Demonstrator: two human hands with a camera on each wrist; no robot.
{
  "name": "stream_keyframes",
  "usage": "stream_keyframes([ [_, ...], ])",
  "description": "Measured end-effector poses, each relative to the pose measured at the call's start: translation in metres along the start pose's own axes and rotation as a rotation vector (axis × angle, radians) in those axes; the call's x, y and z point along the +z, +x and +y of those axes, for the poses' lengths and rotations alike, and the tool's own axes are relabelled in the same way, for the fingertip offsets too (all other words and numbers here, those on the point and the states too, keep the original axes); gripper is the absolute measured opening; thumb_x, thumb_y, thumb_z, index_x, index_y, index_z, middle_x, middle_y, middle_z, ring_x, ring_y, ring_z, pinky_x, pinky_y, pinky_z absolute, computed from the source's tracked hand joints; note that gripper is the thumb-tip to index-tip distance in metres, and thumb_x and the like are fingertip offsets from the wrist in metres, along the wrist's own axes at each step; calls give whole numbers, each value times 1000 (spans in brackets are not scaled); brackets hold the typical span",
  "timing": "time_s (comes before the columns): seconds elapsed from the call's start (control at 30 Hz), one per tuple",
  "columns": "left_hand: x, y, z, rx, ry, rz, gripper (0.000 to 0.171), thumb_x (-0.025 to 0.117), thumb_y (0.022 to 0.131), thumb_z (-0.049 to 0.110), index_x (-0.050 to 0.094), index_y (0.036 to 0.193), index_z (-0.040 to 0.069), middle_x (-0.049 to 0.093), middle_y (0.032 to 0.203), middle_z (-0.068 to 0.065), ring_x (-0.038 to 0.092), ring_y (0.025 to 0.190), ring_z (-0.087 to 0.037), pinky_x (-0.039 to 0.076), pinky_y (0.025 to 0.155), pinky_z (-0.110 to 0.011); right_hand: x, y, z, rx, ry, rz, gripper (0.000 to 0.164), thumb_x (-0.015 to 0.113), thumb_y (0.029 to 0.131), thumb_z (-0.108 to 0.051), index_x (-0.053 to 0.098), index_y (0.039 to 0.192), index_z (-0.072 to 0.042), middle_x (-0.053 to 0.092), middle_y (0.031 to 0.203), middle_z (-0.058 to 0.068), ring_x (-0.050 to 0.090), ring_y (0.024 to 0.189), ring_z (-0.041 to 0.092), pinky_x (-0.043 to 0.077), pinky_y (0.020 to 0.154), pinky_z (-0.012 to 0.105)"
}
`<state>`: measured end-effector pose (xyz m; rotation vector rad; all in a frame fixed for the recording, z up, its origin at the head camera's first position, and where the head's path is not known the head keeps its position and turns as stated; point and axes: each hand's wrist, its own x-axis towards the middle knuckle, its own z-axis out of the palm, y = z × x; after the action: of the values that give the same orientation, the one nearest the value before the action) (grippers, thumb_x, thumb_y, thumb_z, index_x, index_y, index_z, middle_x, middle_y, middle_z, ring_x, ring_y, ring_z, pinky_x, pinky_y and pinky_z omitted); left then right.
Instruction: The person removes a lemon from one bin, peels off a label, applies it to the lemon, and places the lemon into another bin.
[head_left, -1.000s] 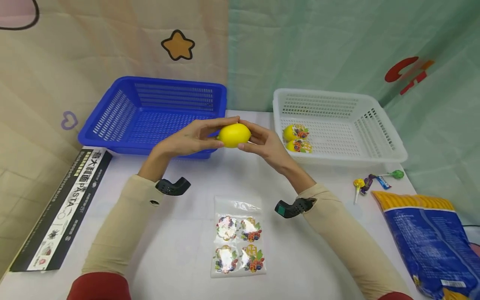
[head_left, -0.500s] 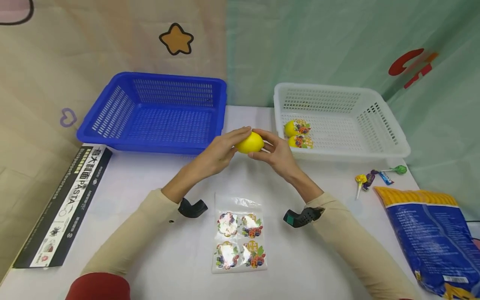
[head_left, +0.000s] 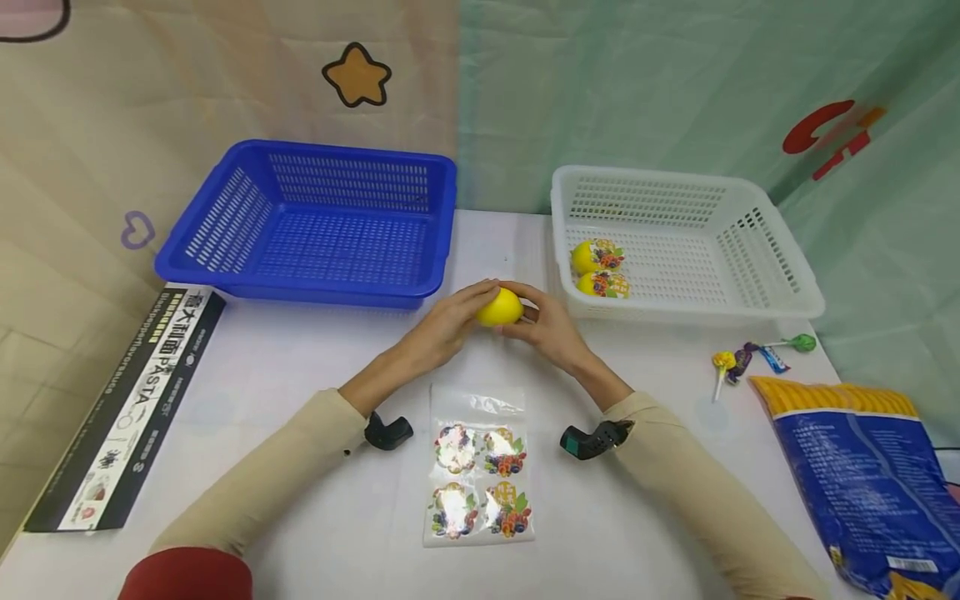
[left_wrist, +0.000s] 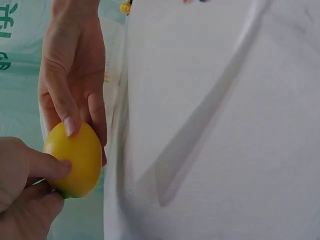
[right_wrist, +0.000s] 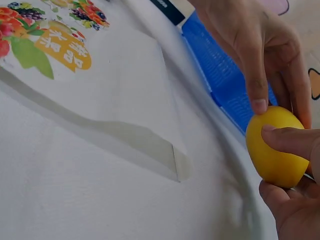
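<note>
A smooth yellow lemon (head_left: 501,308) is held between both hands, in front of the gap between two baskets. My left hand (head_left: 442,327) grips its left end, thumb and fingers bent around it. On the other end, my right hand (head_left: 550,327) pinches with thumb and fingers. Both thumbs press on the lemon (left_wrist: 75,155) in the left wrist view; its green-tinged tip points toward the left hand. The side of the lemon (right_wrist: 275,160) seen in the right wrist view is plain yellow. Below the hands lies a sheet of round fruit stickers (head_left: 480,475).
A blue basket (head_left: 300,287) stands back left. Back right, a white basket (head_left: 686,312) holds two lemons (head_left: 600,254) bearing fruit stickers. Lollipops and wrapped candy (head_left: 741,363) lie at right, above a blue-and-yellow bag (head_left: 855,475). A long black pasta box (head_left: 123,408) lines the left edge.
Both hands have brought the lemon down toward me and slightly right. The left hand has turned and wraps more over the lemon's left end. Baskets and sticker sheet stay in place.
</note>
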<state>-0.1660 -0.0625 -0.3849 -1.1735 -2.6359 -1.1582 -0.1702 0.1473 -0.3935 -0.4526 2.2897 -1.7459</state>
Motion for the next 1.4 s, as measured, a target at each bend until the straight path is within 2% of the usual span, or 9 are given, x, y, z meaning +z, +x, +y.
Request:
stream_keyframes([
  [0.3,4,-3,-13,-36,-61,14,51,59,92,-11,46,141,-7,44,148,-20,40,138,-32,31,115,-37,6,6,13,8,-20,-12,67,73,85,3,44,146,-2,45,148,14,52,128,27,46,103,31],
  [0.43,3,-4,-13,-50,-72,9,52,61,91,-11,47,141,-6,44,148,-20,40,138,-32,31,115,-37,6,5,14,5,-47,-14,73,73,87,2,36,149,1,38,153,15,43,137,25,39,110,30],
  [0.57,2,-3,-13,-73,-42,-3,52,62,91,-9,48,141,-4,44,149,-17,40,138,-31,31,116,-38,3,-8,7,39,-225,36,79,75,87,-9,30,151,2,31,156,18,34,142,29,35,113,37],
  [0.7,1,-3,-13,-86,-13,-3,52,65,90,-6,50,140,-2,45,148,-15,41,138,-30,31,116,-38,0,-34,1,45,-410,92,70,79,84,-19,46,143,1,46,145,18,47,130,34,43,107,44],
  [0.8,1,-3,-12,-85,-1,-2,53,68,90,-3,50,140,-2,46,148,-15,42,137,-29,31,116,-38,1,-57,0,-15,-500,5,63,83,80,-25,57,133,-3,55,134,14,54,116,30,49,98,44],
  [0.97,-1,-3,-9,-72,5,2,53,70,89,1,51,139,-2,47,148,-15,43,137,-30,31,116,-39,12,-84,-1,-145,-702,-255,82,88,70,-44,56,137,-10,51,135,7,47,119,24,45,101,43],
  [1.07,-2,-4,-7,-67,4,4,52,70,89,1,52,138,-3,48,146,-15,44,136,-31,32,115,-39,18,-90,-2,-180,-764,-285,84,89,67,-46,56,136,-12,50,133,3,45,120,20,44,103,39],
  [1.2,-2,-4,-5,-66,2,5,52,71,88,1,54,137,-3,49,145,-16,45,135,-30,33,114,-39,20,-91,-3,-144,-692,-270,64,90,70,-35,61,123,-13,55,121,-3,48,110,15,47,95,34],
  [1.4,-10,-5,4,-40,-47,-3,44,67,94,7,56,136,-1,51,144,-13,46,135,-27,34,114,-38,10,-84,-4,22,-391,-272,29,82,82,-21,65,103,-14,67,90,-7,56,73,12,47,62,24],
])
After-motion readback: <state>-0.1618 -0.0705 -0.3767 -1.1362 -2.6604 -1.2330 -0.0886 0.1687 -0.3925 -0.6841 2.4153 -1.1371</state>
